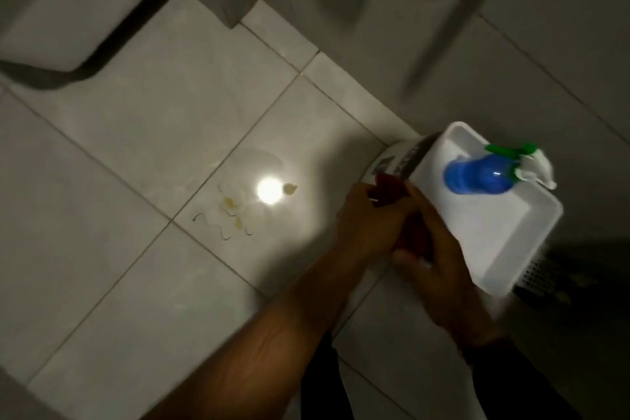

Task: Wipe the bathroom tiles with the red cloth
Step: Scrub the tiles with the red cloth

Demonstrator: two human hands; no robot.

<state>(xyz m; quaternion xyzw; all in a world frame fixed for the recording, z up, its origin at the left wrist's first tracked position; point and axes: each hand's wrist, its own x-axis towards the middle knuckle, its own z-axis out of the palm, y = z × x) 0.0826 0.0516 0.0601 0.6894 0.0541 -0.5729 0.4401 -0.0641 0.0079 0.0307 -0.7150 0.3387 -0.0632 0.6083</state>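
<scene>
The red cloth [390, 189] is bunched between both hands, low over the pale floor tiles [143, 153], and mostly hidden by fingers. My left hand [366, 220] grips it from the left and my right hand [431, 249] holds it from the right. A patch of yellowish spots and thin dark squiggles [231, 215] lies on the tiles to the left of my hands, beside a bright light reflection [270, 191].
A white plastic tub [511, 242] stands right of my hands with a blue spray bottle [477, 177] lying in it. A perforated floor drain [545, 273] sits at the tub's far corner. A toilet base [68, 10] is at upper left, and tiled wall at right.
</scene>
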